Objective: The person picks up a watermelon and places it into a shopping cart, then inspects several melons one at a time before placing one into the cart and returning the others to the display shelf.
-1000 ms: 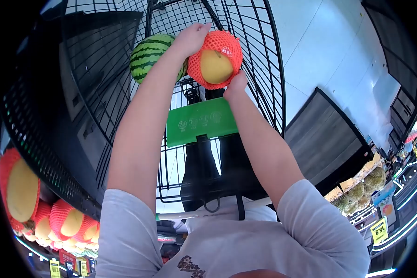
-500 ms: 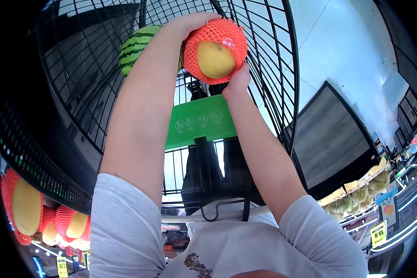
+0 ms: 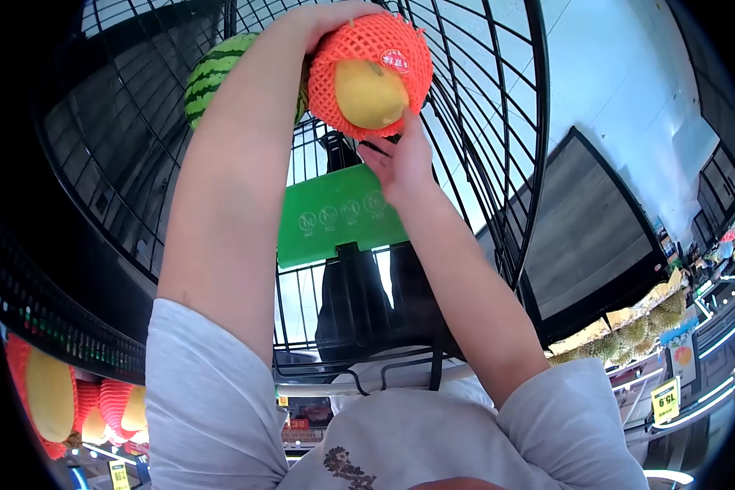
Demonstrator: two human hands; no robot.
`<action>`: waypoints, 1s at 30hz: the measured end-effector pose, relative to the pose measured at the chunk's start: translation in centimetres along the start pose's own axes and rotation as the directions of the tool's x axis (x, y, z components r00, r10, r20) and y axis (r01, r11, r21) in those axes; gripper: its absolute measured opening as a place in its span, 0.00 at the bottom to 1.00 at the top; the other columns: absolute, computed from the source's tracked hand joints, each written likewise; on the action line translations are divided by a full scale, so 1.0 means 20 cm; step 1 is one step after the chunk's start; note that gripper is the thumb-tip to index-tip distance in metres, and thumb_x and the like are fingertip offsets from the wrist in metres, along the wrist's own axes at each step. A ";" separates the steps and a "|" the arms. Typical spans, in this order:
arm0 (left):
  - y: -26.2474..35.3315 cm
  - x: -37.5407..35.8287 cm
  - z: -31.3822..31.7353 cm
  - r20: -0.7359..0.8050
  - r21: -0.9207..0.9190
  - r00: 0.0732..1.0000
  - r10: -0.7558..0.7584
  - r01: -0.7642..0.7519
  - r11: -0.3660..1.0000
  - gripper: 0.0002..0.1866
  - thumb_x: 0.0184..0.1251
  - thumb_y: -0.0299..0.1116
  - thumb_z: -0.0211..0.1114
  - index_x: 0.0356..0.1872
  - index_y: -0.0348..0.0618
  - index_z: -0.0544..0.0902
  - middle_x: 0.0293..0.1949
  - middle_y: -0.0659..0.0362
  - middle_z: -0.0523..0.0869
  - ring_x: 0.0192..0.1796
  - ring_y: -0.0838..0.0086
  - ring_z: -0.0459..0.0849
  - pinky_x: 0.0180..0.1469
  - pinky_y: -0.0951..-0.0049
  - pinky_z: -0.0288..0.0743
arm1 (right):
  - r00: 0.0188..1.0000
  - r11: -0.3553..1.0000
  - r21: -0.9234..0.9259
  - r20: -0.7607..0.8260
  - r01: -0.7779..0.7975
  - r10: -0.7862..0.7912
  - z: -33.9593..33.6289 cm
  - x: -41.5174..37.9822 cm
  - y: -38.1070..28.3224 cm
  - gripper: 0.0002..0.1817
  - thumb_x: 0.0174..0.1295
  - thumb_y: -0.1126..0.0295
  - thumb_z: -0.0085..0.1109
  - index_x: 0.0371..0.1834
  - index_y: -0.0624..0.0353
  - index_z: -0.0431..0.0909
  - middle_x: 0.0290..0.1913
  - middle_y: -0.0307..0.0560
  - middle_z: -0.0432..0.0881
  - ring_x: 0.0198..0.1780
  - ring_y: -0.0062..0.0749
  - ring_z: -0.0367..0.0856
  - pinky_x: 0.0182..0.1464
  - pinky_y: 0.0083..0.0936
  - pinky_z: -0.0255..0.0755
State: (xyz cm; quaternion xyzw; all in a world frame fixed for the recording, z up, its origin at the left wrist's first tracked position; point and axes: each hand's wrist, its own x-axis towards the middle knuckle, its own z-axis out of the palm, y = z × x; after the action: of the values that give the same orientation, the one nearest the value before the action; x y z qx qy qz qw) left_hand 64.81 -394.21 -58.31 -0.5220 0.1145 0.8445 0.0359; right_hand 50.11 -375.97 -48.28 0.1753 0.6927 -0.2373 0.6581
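A large yellow melon (image 3: 371, 94) in a red foam net with a round sticker is at the top of the view, inside the black wire shopping cart (image 3: 539, 106). My left hand (image 3: 345, 15) curves over its far upper side; the fingertips are hidden behind the fruit. Just below the melon is my right hand (image 3: 402, 159), fingers apart and stretched out, the thumb at the net's lower right edge. Left of the melon, partly behind my left forearm, lies a striped green watermelon (image 3: 212, 77).
A green panel (image 3: 327, 214) crosses the cart near me, by its handle bar (image 3: 310, 391). More netted yellow melons (image 3: 51, 396) are at lower left beside a black perforated rim (image 3: 73, 327). Durians (image 3: 641, 333) and a yellow price tag (image 3: 665, 400) are at right.
My right hand has slid down from the melon's side, and its fingers now show spread below it. The melon and my left hand have shifted slightly up and left in view.
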 end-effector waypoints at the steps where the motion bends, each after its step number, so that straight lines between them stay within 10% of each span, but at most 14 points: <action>1: 0.01 -0.01 -0.01 -0.047 0.069 0.999 0.016 -0.013 0.998 0.25 0.74 0.56 0.61 0.54 0.45 0.87 0.51 0.58 0.91 0.52 0.68 0.89 0.58 0.62 0.82 | 0.999 0.995 0.103 0.044 -0.003 -0.002 0.00 0.03 0.00 0.45 0.73 0.44 0.56 0.82 0.58 0.49 0.73 0.68 0.63 0.71 0.54 0.70 0.75 0.42 0.66; 11: 0.04 -0.04 0.00 -0.076 0.124 0.996 -0.048 0.057 0.991 0.22 0.75 0.52 0.57 0.52 0.46 0.87 0.49 0.58 0.92 0.47 0.67 0.89 0.54 0.60 0.82 | 0.944 0.942 0.323 0.274 0.089 -0.183 0.15 0.19 0.06 0.45 0.75 0.33 0.45 0.83 0.50 0.47 0.78 0.57 0.56 0.79 0.57 0.58 0.80 0.57 0.56; 20: -0.06 -0.21 0.14 0.037 0.346 0.971 0.236 -0.234 0.909 0.26 0.81 0.52 0.45 0.57 0.44 0.86 0.55 0.57 0.89 0.54 0.67 0.85 0.61 0.62 0.77 | 0.928 0.848 0.529 0.312 0.009 -0.205 0.15 0.18 0.11 0.44 0.73 0.28 0.32 0.81 0.47 0.54 0.79 0.52 0.58 0.79 0.54 0.59 0.77 0.67 0.58; 22: -0.13 -0.09 0.09 0.076 0.416 0.947 0.313 -0.315 0.853 0.22 0.77 0.45 0.58 0.61 0.41 0.83 0.56 0.56 0.88 0.57 0.67 0.85 0.64 0.63 0.76 | 0.914 0.825 0.565 0.339 -0.008 -0.224 0.14 0.15 0.13 0.45 0.72 0.27 0.30 0.81 0.46 0.55 0.79 0.51 0.59 0.79 0.54 0.59 0.76 0.68 0.57; 24: -0.16 -0.12 0.09 -0.142 0.621 0.888 0.436 -0.263 0.738 0.36 0.64 0.64 0.64 0.54 0.37 0.87 0.51 0.50 0.91 0.48 0.63 0.90 0.55 0.63 0.81 | 0.905 0.853 0.521 0.348 0.030 -0.245 0.14 0.10 0.12 0.47 0.70 0.24 0.27 0.81 0.45 0.56 0.79 0.50 0.60 0.79 0.53 0.59 0.76 0.70 0.56; 30: -0.29 -0.21 0.13 -0.244 0.553 0.834 0.495 -0.299 0.778 0.35 0.69 0.58 0.64 0.62 0.35 0.80 0.56 0.50 0.86 0.57 0.64 0.85 0.61 0.65 0.78 | 0.923 0.888 0.458 0.317 0.051 -0.217 0.15 -0.03 0.13 0.47 0.70 0.22 0.24 0.82 0.41 0.54 0.80 0.47 0.58 0.80 0.50 0.58 0.77 0.65 0.54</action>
State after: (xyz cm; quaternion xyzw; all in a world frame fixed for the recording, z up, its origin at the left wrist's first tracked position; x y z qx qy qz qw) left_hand 65.51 -387.65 -54.36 -0.6097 0.4400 0.6582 -0.0373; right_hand 54.10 -375.45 -47.91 0.2241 0.4993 -0.4615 0.6983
